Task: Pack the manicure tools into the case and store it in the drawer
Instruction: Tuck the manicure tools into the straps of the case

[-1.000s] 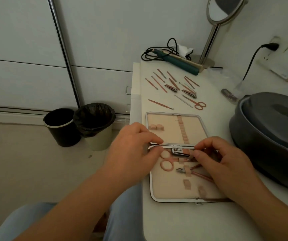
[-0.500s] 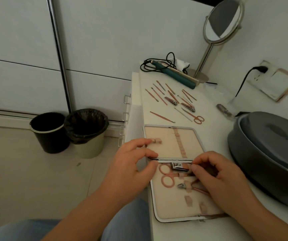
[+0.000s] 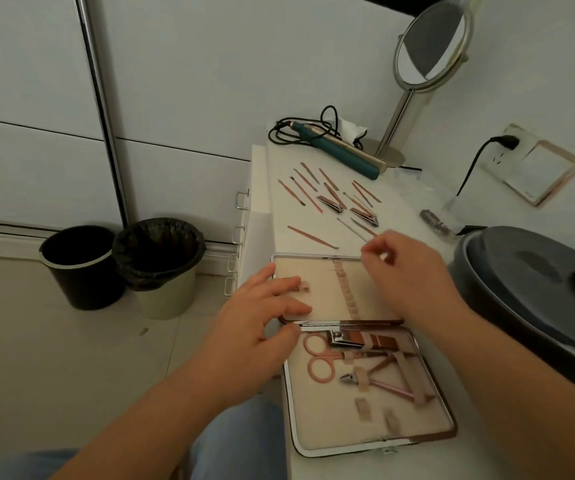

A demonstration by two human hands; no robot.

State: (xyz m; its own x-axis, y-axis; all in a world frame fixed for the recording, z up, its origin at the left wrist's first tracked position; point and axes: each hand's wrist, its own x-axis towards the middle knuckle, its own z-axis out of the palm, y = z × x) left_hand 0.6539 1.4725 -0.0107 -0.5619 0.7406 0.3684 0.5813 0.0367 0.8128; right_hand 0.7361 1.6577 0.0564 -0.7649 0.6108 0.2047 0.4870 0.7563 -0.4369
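Packing is only partly done: the flat cream-lined manicure case with a silver rim (image 3: 317, 441) lies open on the white worktop (image 3: 428, 459), right in front of the person. Its near half already holds pink-handled scissors (image 3: 320, 362), a shiny nail clipper (image 3: 348, 339) and pink-handled nippers (image 3: 379, 381), each under a little strap. The far half looks bare, with only its row of straps.

The left hand (image 3: 258, 327) rests on the case's left edge with its fingers spread out straight, thumb by the hinge, holding nothing. The right hand (image 3: 404, 268) reaches over the far rim toward the loose rose-gold tools (image 3: 327, 194) (thin sticks and two more clippers) that lie in rows farther back. Its fingertips are close together near a thin silver stick (image 3: 352, 230), but whether they pinch it cannot be told; that spot is blurry.

So the step in hand looks like fetching the next tool. The next move calls for a careful pinch on one thin stick, then sliding it under a strap in the far half. Many tools still wait outside. The drawers sit at the worktop's left side, by their small metal handles (image 3: 241, 200).
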